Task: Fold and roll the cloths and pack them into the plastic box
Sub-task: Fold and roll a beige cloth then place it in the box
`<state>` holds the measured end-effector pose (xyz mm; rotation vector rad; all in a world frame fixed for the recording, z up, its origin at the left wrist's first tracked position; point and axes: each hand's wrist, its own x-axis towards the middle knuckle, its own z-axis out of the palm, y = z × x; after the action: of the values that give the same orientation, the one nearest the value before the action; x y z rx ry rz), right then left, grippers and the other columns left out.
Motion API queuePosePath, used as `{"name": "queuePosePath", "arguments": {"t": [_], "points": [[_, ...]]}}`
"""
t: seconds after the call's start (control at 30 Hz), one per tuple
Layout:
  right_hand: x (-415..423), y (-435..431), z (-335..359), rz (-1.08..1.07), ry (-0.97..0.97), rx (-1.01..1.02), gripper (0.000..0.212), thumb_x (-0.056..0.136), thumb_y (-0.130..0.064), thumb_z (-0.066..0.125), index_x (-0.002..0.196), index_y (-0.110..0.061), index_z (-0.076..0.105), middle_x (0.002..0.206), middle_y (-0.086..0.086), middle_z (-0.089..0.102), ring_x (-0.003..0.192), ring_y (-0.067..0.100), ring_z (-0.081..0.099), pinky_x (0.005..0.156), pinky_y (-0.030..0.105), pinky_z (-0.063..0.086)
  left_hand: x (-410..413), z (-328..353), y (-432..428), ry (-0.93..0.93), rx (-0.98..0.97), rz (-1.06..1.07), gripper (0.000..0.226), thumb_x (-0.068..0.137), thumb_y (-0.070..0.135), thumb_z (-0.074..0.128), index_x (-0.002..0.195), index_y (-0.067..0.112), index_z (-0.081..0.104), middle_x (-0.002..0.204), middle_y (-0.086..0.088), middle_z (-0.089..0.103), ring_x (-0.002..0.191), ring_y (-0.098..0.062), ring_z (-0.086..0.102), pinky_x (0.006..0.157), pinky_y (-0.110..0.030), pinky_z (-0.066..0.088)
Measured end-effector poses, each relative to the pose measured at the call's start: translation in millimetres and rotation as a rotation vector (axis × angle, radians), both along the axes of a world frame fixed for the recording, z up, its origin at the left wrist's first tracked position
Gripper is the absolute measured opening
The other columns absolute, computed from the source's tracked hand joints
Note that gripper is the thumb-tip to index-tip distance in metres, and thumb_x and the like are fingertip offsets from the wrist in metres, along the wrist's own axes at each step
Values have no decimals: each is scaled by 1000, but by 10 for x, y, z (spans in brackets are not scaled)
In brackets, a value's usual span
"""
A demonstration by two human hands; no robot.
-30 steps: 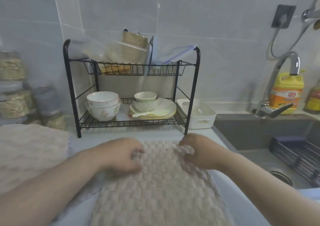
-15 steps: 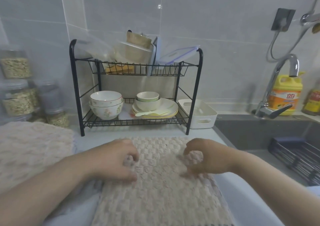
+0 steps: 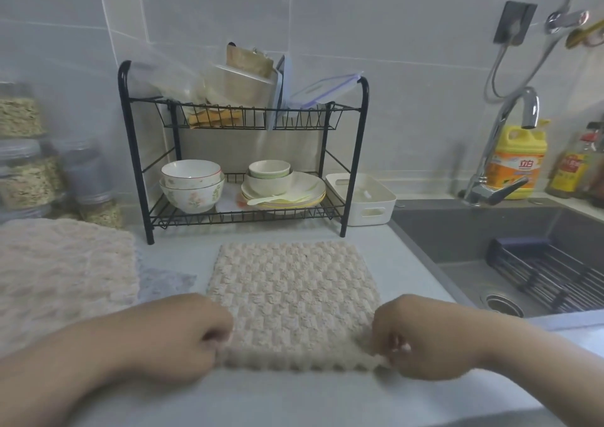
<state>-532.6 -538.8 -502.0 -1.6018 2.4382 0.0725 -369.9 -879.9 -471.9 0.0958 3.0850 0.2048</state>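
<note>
Pinching the near-left corner of the beige cloth (image 3: 294,296), the left hand (image 3: 183,338) had its fingers curled. The cloth lay flat on the counter (image 3: 294,400). The right hand (image 3: 425,341) pinched its near-right corner. Beyond, the white plastic box (image 3: 369,212) stood beside the dish rack (image 3: 261,120).

A home kitchen: a black dish rack (image 3: 243,152) with bowls (image 3: 191,185) and plates (image 3: 284,191), a sink (image 3: 490,247) with tap (image 3: 510,139), yellow dish soap (image 3: 518,158), a tiled wall (image 3: 408,51) behind.
</note>
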Motion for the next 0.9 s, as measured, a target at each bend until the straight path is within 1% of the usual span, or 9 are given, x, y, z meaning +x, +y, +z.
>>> {"name": "queuePosePath", "arguments": {"t": [0.03,0.13,0.23,0.33,0.43,0.53,0.63,0.8,0.9], "points": [[93,-155,108,-30,40,-114,22,76,-25,53,94,-24,66,95,-11,66,87,7,59,81,25,51,37,-62,-119,61,55,-78,14,80,33,44,71,22,46,68,13,52,65,-1,47,63,-18,40],[152,-377,275,-181,-126,-191,15,77,-22,55,87,-29,64,89,-15,64,84,4,60,78,22,51,148,-52,-128,-37,177,73,9,75,26,52,67,31,53,67,28,56,64,7,50,59,-9,40],[297,-214,150,-207,-179,-203,18,75,-21,58,73,-39,56,88,-18,64,84,1,60,78,18,50,288,-145,-77,-83,241,72,10,62,31,53,62,37,60,79,23,66,79,8,61,72,-17,50],[412,-138,142,-262,-235,-295,18,68,-26,57,67,-43,53,87,-18,64,85,2,61,80,19,50,415,-150,-155,-106,390,130,8,61,22,59,58,28,64,85,26,69,85,4,66,75,-20,53],[473,-43,137,-284,-296,-363,9,62,-33,56,66,-41,59,85,-16,67,81,6,64,79,26,52,514,-98,-184,-147,485,138,6,64,20,71,66,25,72,82,10,74,76,-6,69,70,-28,53],[453,-34,291,-351,-407,-483,13,71,-11,64,68,-24,62,80,2,70,70,14,63,70,33,51,549,74,-232,-58,656,145,10,62,20,83,68,17,75,71,-10,72,63,-11,64,60,-23,49],[342,-128,493,-417,-464,-669,21,76,5,59,70,-15,62,68,12,64,64,20,58,65,35,49,427,278,-265,107,825,209,21,58,25,82,66,8,73,64,-13,69,58,-15,62,57,-22,51],[-69,-632,449,-531,-137,-500,22,88,-9,50,95,-20,68,91,-6,67,84,12,62,72,21,48,-234,243,-354,209,376,353,13,78,21,74,65,22,72,62,5,69,52,0,56,55,-18,46],[-351,-934,241,-578,-78,-410,27,86,-8,45,98,-19,66,101,-3,62,90,17,57,76,25,46,-603,47,-391,183,365,361,11,79,20,70,68,21,70,72,3,70,65,-9,62,62,-23,48]]}}
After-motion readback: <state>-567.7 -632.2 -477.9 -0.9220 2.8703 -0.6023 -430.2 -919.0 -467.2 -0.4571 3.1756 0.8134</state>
